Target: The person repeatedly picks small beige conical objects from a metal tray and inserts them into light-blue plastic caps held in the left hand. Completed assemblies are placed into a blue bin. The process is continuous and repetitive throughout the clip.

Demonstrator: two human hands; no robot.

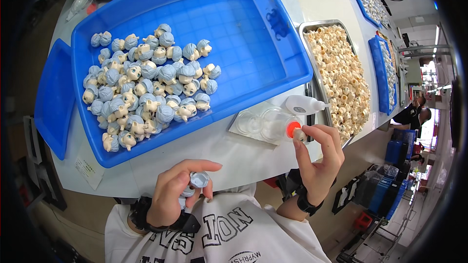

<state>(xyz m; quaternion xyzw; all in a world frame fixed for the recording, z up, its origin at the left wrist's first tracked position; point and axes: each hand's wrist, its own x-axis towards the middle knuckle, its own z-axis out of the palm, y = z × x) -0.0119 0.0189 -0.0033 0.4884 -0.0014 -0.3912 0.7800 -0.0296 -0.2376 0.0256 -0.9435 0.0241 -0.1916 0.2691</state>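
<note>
honestly, the risky bit right now is how small everything is. our right hand [319, 158] pinches a tiny cream doll piece [298, 135] between thumb and fingertips, right over the little clear dish with the red-orange blob [293, 128] in it. if we dip too deep, we reckon the piece comes out overloaded and smears our fingers [325, 133], or the piece just slips out of that light pinch and drops off the desk [243, 158] edge, which is really close. the dish sits on a thin clear tray [253, 124] near the edge too, so a nudge could tip it.

our left hand [173, 192] is down low against our shirt, fingers curled around a blue-haired doll head [199, 180], thumb arched over the top. it's held off the desk entirely, so a loose grip means it lands in our lap or on the floor.

pose-wise: right wrist is bent up, palm facing left, three fingers bunched at the tip. left wrist is rolled inward, knuckles up.

the white squeeze bottle [302, 104] lies on its side just behind the dish, easy to knock. the blue tray [234, 34] with the pile of finished heads [146, 87] and the metal tray of cream parts [341, 73] sit well clear of both hands.
</note>
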